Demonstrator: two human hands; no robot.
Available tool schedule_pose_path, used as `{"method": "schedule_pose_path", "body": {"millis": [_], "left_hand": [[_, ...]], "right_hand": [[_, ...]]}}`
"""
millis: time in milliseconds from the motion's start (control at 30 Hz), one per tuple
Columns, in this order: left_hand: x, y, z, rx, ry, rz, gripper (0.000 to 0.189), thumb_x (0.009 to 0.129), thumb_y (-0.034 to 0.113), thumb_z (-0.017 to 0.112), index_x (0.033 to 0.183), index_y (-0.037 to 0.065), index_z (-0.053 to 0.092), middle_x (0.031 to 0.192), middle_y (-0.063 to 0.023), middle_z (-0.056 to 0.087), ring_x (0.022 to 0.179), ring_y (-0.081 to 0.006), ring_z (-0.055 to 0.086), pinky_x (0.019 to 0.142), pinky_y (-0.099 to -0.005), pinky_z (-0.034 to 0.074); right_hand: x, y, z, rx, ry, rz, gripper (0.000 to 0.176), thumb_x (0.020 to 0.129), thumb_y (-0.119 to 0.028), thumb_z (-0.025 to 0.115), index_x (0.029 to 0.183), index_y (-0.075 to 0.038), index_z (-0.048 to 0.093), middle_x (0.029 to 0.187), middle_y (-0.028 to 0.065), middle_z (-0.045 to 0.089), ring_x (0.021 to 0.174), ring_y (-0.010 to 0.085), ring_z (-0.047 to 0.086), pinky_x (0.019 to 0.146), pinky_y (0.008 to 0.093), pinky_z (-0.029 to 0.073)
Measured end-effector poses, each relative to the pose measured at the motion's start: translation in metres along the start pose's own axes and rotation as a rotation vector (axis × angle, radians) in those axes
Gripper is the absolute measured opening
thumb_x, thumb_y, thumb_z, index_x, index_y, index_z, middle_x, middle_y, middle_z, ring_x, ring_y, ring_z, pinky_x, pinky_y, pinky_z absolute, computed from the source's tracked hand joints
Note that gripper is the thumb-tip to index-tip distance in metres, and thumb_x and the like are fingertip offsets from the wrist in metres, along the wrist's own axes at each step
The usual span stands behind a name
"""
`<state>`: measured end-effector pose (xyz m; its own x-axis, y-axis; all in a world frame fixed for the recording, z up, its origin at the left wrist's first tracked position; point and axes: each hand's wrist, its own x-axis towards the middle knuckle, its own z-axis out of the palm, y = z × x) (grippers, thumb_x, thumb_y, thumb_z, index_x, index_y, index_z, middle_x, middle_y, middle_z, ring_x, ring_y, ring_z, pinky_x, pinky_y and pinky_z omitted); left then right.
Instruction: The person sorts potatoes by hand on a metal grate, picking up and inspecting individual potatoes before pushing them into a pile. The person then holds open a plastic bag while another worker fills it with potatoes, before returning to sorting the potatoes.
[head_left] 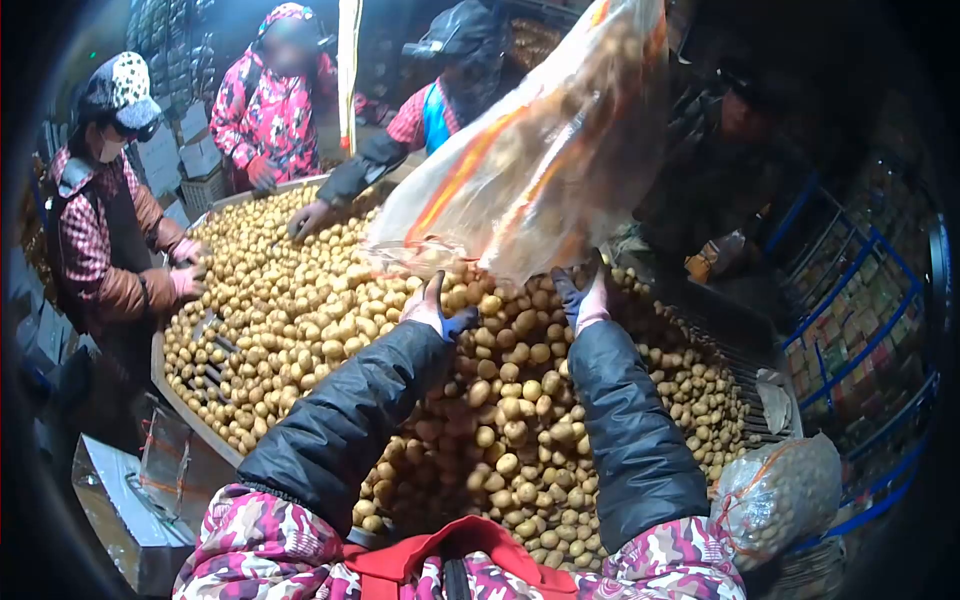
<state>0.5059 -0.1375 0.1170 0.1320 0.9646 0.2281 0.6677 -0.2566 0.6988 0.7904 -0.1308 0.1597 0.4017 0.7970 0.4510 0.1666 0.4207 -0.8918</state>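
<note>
A large heap of small potatoes [510,410] covers the slatted sorting table [185,420]. My left hand [432,310], in a pale and blue glove, is at the heap with thumb and fingers apart. Opposite it, my right hand [586,295] is gloved too, its fingers spread and pointing up. Potatoes lie between the two hands. Just beyond them hangs a translucent plastic sack [530,165] with orange stripes, tilted, its lower end close over the heap and my fingertips near its edge. Potatoes show through its upper part.
Across the table, a person in a patterned cap [120,95] has both gloved hands at the potatoes. Two more people stand at the back, one reaching a gloved hand [310,218] onto the heap. A filled plastic bag [785,495] sits at right, near a blue metal rack [880,260].
</note>
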Motion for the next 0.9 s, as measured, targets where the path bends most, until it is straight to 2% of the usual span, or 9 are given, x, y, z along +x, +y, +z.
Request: {"method": "schedule_pose_path", "body": {"millis": [100,167,233,300,400,433,633,767,900], "left_hand": [[-0.024,-0.024,0.01,0.181,0.041,0.069,0.096,0.079,0.055,0.08,0.154,0.009,0.042,0.152,-0.0242,0.047,0.137,-0.0423,0.048,0.116,-0.0484,0.039],[-0.031,-0.045,0.011,0.311,0.028,0.143,0.093,0.076,0.05,0.083,0.151,0.008,0.046,0.151,-0.0213,0.05,0.137,-0.0405,0.049,0.116,-0.0471,0.039],[-0.028,-0.075,0.022,0.324,0.102,0.276,0.086,0.071,0.043,0.085,0.143,0.007,0.055,0.146,-0.0182,0.054,0.133,-0.0389,0.051,0.114,-0.0474,0.04],[-0.033,-0.072,0.015,0.394,-0.008,0.145,0.082,0.073,0.042,0.082,0.144,0.011,0.052,0.149,-0.0144,0.051,0.138,-0.0366,0.046,0.117,-0.0504,0.034],[-0.035,-0.089,0.013,0.418,0.135,0.353,0.075,0.066,0.033,0.083,0.132,0.007,0.061,0.128,-0.0207,0.059,0.126,-0.0388,0.054,0.109,-0.0486,0.043],[-0.032,-0.075,0.002,0.476,-0.133,0.178,0.08,0.069,0.037,0.082,0.139,0.01,0.055,0.142,-0.018,0.054,0.137,-0.036,0.047,0.117,-0.0501,0.034],[-0.034,-0.062,-0.024,0.563,-0.328,-0.029,0.081,0.072,0.048,0.083,0.136,0.005,0.058,0.14,-0.0182,0.055,0.136,-0.0357,0.047,0.116,-0.0462,0.036],[-0.037,-0.063,-0.041,0.553,-0.215,0.023,0.073,0.069,0.045,0.088,0.122,0.001,0.066,0.124,-0.0195,0.063,0.122,-0.0372,0.059,0.107,-0.0448,0.048],[-0.028,-0.075,-0.046,0.546,-0.223,-0.004,0.077,0.071,0.058,0.079,0.129,0.011,0.064,0.125,-0.0209,0.065,0.119,-0.0393,0.062,0.105,-0.0467,0.049]], "right_hand": [[-0.023,0.017,-0.015,-0.73,-0.013,-0.174,0.089,0.081,-0.033,0.087,0.153,-0.008,0.04,0.151,0.0205,0.05,0.134,0.0338,0.053,0.112,0.043,0.046],[-0.039,0.009,-0.016,-0.785,-0.011,-0.24,0.097,0.075,-0.05,0.087,0.15,-0.007,0.043,0.142,0.0258,0.056,0.128,0.0451,0.055,0.109,0.0475,0.046],[-0.057,0.003,-0.023,-0.872,-0.033,-0.241,0.098,0.073,-0.049,0.088,0.149,-0.006,0.044,0.14,0.025,0.058,0.127,0.0443,0.056,0.109,0.0481,0.045],[-0.075,-0.006,-0.028,-0.985,-0.037,-0.299,0.095,0.075,-0.048,0.087,0.149,-0.005,0.045,0.14,0.0238,0.058,0.129,0.042,0.054,0.112,0.0497,0.042],[-0.085,0.006,-0.04,-1.059,-0.198,-0.474,0.092,0.074,-0.05,0.085,0.147,-0.007,0.05,0.135,0.0226,0.059,0.127,0.0416,0.054,0.114,0.0509,0.038],[-0.09,0.01,-0.039,-1.089,-0.19,-0.497,0.09,0.075,-0.053,0.083,0.146,-0.007,0.051,0.134,0.0225,0.059,0.128,0.0419,0.052,0.115,0.0531,0.036],[-0.109,0.006,-0.031,-1.155,-0.204,-0.466,0.091,0.076,-0.056,0.081,0.147,-0.008,0.05,0.138,0.0221,0.057,0.132,0.0423,0.048,0.119,0.0555,0.031],[-0.113,0.004,-0.031,-1.126,-0.185,-0.46,0.086,0.076,-0.056,0.081,0.142,-0.008,0.053,0.13,0.0191,0.06,0.124,0.0427,0.053,0.115,0.058,0.034],[-0.114,0.007,-0.033,-1.107,-0.153,-0.489,0.086,0.075,-0.056,0.081,0.14,-0.007,0.056,0.13,0.0208,0.061,0.121,0.0424,0.055,0.11,0.0568,0.04]]}}
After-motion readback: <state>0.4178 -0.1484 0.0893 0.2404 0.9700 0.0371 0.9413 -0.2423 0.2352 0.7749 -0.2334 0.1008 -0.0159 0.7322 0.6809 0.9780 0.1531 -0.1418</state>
